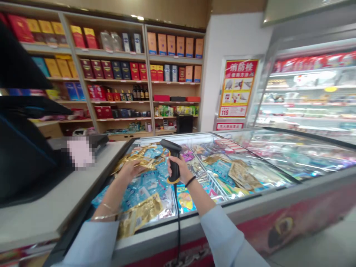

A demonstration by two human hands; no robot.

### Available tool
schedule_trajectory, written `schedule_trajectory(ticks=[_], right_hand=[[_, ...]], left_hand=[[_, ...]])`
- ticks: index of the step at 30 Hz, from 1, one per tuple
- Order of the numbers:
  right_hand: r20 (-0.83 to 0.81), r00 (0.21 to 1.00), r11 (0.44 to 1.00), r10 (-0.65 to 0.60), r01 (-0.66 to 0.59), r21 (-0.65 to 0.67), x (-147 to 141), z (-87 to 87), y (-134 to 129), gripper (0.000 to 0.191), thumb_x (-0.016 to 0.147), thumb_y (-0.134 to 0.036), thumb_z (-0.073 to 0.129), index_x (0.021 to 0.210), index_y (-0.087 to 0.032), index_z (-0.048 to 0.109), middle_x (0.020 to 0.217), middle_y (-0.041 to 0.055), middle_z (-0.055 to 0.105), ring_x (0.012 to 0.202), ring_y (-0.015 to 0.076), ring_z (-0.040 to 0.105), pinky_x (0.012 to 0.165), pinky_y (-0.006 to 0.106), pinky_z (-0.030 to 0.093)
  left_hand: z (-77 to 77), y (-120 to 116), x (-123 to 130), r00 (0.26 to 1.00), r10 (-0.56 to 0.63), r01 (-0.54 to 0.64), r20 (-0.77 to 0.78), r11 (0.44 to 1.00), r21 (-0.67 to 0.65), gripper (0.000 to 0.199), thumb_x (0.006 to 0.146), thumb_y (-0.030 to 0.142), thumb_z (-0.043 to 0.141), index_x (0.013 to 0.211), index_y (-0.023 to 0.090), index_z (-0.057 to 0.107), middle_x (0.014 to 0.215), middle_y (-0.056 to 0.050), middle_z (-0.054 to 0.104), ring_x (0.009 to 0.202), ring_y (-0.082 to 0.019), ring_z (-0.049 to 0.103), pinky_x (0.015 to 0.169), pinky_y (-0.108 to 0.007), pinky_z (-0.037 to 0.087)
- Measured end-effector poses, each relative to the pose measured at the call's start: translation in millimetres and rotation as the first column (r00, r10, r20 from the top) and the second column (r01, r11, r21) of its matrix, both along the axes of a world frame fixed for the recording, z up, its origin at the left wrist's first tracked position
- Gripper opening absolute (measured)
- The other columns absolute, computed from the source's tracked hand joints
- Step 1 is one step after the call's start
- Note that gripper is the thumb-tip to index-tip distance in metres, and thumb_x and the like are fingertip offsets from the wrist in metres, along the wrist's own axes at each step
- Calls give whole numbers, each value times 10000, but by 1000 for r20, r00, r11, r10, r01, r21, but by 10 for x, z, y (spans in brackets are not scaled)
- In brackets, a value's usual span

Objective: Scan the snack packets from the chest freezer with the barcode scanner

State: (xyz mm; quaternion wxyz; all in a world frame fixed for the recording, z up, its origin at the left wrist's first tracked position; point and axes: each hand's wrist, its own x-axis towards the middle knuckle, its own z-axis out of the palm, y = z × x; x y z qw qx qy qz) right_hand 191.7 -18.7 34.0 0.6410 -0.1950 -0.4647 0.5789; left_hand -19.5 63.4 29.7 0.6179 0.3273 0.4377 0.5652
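Note:
A black barcode scanner [171,147] with yellow trim stands upright in my right hand [182,168], fingers wrapped round its handle. Its cable hangs down over the freezer's front edge. My left hand [130,170] is closed on the edge of a gold packet [143,160] in the pile on the freezer's glass top. Blue packets [141,193] lie loosely heaped around and below that hand. Another gold packet [144,211] rests near the front edge, by my left forearm. The left fingertips are partly hidden by the shiny wrapping.
The chest freezer [264,200] reaches far to the right, with more gold packets [244,175] on its glass. A counter [36,218] with a dark monitor [22,148] borders it on the left. Shelves of boxes [119,70] and a lit display fridge [311,92] stand behind.

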Motion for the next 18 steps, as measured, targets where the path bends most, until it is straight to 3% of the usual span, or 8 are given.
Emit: schedule_trajectory(ticks=[3, 6, 9, 11, 14, 18], right_hand=[[-34, 999, 999, -33, 34, 6, 289, 79, -74, 308, 698, -388, 728, 882, -180, 598, 555, -72, 546, 348, 87, 468, 308, 215, 419], [-15, 995, 995, -99, 99, 33, 713, 152, -215, 279, 711, -372, 718, 867, -183, 586, 560, -69, 546, 356, 91, 473, 315, 219, 415], [-8, 980, 979, -197, 198, 54, 1196, 200, -375, 276, 704, -360, 711, 873, -184, 583, 559, -69, 546, 357, 93, 474, 321, 221, 413], [-24, 965, 962, -263, 264, 65, 1516, 202, -478, 283, 695, -356, 709, 881, -185, 581, 559, -68, 546, 355, 91, 470, 321, 217, 403], [-78, 938, 935, -338, 344, 86, 1969, 146, -627, 284, 705, -356, 693, 898, -188, 572, 570, -66, 543, 359, 83, 459, 328, 208, 390], [-152, 882, 883, -445, 461, 92, 2509, -16, -824, 268, 719, -358, 669, 904, -201, 556, 571, -73, 515, 363, 77, 440, 339, 198, 378]], left_hand=[[47, -25, 35, 983, -19, 33, -182, 997, 73, 193, 803, -33, 556, 891, 129, 611, 676, -6, 665, 537, -106, 627, 507, -182, 536], [114, -106, 189, 951, -76, 122, -300, 983, 137, 354, 769, -23, 621, 1069, 165, 614, 728, 8, 676, 564, -112, 637, 521, -196, 545], [184, -232, 565, 914, -151, 218, -376, 966, 142, 656, 728, 5, 693, 1309, 252, 514, 776, 22, 684, 582, -111, 646, 531, -199, 543], [214, -318, 924, 901, -173, 246, -398, 959, 140, 736, 726, 45, 714, 1378, 275, 461, 780, 20, 681, 591, -112, 647, 550, -213, 548], [219, -427, 1524, 887, -230, 324, -400, 928, 184, 603, 752, 118, 705, 1318, 255, 546, 830, -10, 696, 651, -128, 663, 597, -243, 560], [128, -559, 2249, 839, -369, 467, -401, 866, 180, 301, 764, 159, 689, 1063, 180, 689, 853, -44, 707, 698, -154, 664, 637, -268, 558]])
